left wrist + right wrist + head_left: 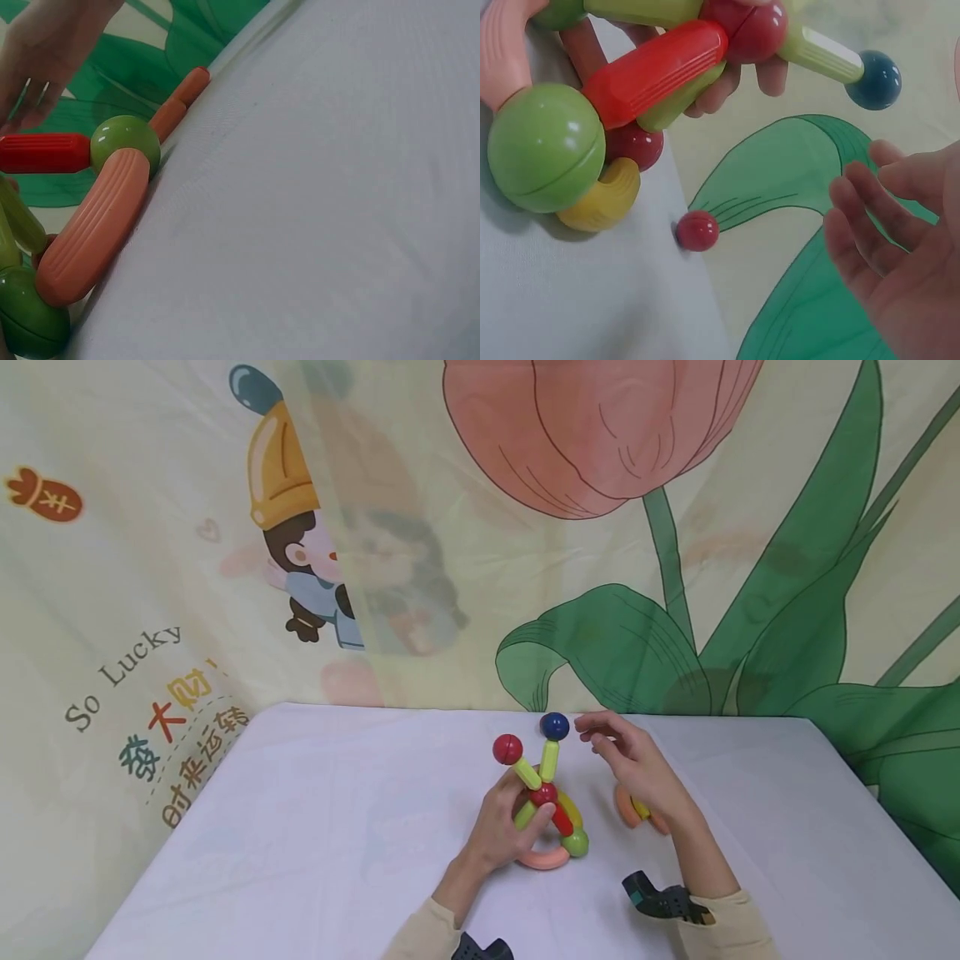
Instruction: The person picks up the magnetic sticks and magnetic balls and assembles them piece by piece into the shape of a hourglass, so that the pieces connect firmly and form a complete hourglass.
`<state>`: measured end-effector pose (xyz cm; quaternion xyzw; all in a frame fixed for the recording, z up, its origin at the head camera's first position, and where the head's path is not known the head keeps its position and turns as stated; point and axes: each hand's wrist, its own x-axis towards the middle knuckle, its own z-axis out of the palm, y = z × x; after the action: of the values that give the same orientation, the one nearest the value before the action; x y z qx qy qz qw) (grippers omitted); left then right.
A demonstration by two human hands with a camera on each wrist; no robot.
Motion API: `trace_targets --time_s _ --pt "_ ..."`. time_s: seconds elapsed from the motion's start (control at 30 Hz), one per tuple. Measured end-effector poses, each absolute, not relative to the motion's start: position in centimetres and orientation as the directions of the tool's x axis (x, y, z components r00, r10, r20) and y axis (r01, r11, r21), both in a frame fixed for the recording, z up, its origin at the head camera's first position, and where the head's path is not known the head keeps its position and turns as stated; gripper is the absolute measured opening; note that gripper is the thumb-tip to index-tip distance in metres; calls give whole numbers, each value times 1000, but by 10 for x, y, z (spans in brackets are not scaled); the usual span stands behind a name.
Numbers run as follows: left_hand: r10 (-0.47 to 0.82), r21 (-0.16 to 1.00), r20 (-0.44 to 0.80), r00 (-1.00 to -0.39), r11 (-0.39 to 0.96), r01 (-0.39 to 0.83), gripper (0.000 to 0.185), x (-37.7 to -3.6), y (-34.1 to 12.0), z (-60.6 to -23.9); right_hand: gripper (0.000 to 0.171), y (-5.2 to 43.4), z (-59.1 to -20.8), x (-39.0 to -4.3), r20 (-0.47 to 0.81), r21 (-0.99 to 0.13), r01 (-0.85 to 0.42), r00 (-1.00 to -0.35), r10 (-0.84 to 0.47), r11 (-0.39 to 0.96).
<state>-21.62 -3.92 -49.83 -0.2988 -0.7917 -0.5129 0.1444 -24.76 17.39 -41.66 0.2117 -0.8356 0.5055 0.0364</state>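
A toy structure of coloured balls and rods (550, 762) stands on the white table. My left hand (497, 828) grips it around its middle red ball (746, 28), the thumb in front and fingers behind. Two yellow-green rods slant up from that ball, one topped by a red ball (507, 749), the other by a blue ball (555, 727). Lower down are a red rod (45, 153), a green ball (547, 148) and a curved pink rod (96, 225). Just right of the blue ball my right hand (632, 758) is raised, fingers loosely bent, holding nothing.
Loose curved orange and yellow rods (627, 807) lie on the table under my right forearm. A separate red ball (697, 230) sits near the table edge in the right wrist view. Behind the table (300, 827) hangs a printed cloth (420, 677) with a large flower.
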Motion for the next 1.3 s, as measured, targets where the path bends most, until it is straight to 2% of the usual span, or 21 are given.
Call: trace_targets --time_s 0.7,0.9,1.1,1.3 --pt "318 729 540 -779 285 622 44 -216 -39 -499 24 196 -432 -257 167 -781 -350 -915 -367 517" --pt "323 735 529 -785 288 614 44 -217 -39 -499 31 207 -439 -260 138 -762 -354 -907 -398 543" --pt "318 727 542 -778 288 624 44 -217 -39 -500 39 215 -442 -258 49 -744 -294 -920 -389 600" --pt "313 733 535 -784 290 616 44 -217 -38 -500 51 217 -442 -255 -132 -771 -150 -913 -386 619"
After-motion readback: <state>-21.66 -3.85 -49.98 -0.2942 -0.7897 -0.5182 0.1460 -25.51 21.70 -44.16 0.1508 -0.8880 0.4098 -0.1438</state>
